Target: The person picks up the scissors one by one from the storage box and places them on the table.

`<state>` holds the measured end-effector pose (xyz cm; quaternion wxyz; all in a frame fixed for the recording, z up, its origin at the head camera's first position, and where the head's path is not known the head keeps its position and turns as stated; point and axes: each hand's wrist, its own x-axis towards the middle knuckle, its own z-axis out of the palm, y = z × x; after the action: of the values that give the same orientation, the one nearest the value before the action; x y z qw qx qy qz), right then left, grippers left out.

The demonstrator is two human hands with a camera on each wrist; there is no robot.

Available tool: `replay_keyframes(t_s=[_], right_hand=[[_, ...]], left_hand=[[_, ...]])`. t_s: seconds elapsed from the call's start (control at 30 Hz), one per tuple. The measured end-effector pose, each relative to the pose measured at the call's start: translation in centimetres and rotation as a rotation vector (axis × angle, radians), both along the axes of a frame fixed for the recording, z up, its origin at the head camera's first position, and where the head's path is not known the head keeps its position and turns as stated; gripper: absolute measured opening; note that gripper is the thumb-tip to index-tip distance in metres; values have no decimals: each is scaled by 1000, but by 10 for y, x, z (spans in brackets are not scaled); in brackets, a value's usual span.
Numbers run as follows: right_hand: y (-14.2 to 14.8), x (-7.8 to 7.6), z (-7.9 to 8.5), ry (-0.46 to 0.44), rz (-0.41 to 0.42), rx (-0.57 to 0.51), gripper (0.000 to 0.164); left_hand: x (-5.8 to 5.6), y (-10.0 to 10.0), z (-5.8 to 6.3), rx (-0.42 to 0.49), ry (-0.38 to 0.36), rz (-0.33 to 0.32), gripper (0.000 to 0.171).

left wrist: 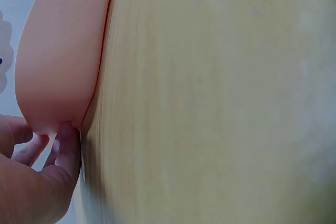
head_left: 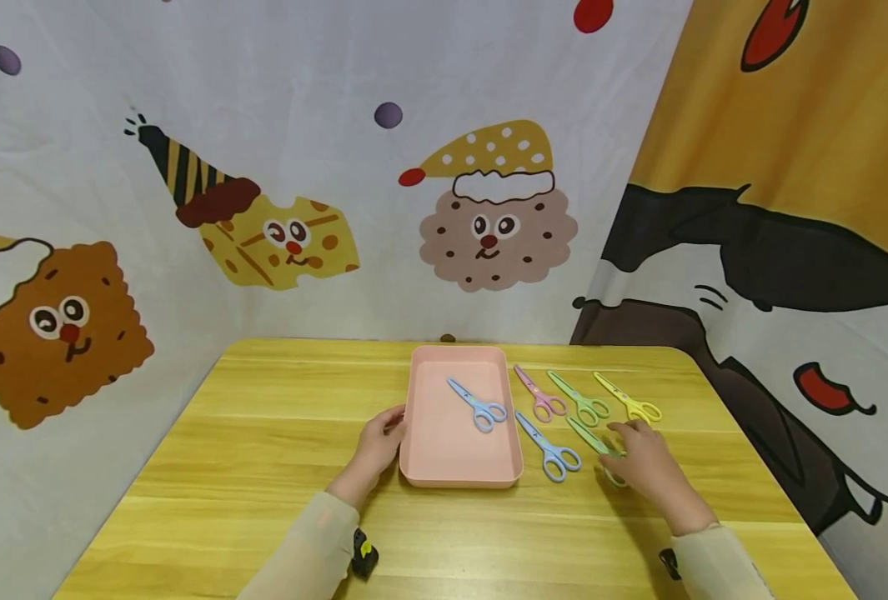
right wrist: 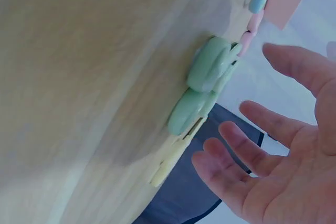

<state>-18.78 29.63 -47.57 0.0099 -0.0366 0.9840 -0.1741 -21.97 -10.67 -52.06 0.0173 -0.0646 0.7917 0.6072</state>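
Observation:
A pink tray (head_left: 459,471) lies on the table with blue scissors (head_left: 478,405) inside it. My left hand (head_left: 379,446) holds the tray's left side, its bent fingers against the wall, as the left wrist view also shows. On the right, my right hand (head_left: 648,465) hovers over light green scissors (head_left: 589,437), hiding part of their handles in the head view. Its fingers are spread with a gap to the green handles (right wrist: 209,66) in the right wrist view. Another pair of blue scissors (head_left: 544,446) lies between the tray and that hand.
Behind the right hand lie pink scissors (head_left: 539,395), a second green pair (head_left: 579,398) and yellow scissors (head_left: 627,397), side by side. A wooden table (head_left: 278,417) carries everything. A cartoon-printed curtain (head_left: 301,100) hangs at its back edge.

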Motion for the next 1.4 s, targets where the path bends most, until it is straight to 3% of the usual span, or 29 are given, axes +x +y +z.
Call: replay_keyframes(t_s=[0.2, 0.5, 0.8, 1.4], right_hand=[[-10, -5, 4, 71, 6, -26, 63], [-30, -13, 9, 109, 48, -48, 72], [-44, -20, 5, 168, 128, 6, 78], [-76, -32, 8, 149, 184, -34, 80]], left_hand=[[0, 0, 0, 13, -3, 0, 36], [-1, -1, -1, 8, 0, -8, 36], [-2, -1, -1, 5, 13, -14, 37], [0, -1, -1, 7, 4, -7, 36]])
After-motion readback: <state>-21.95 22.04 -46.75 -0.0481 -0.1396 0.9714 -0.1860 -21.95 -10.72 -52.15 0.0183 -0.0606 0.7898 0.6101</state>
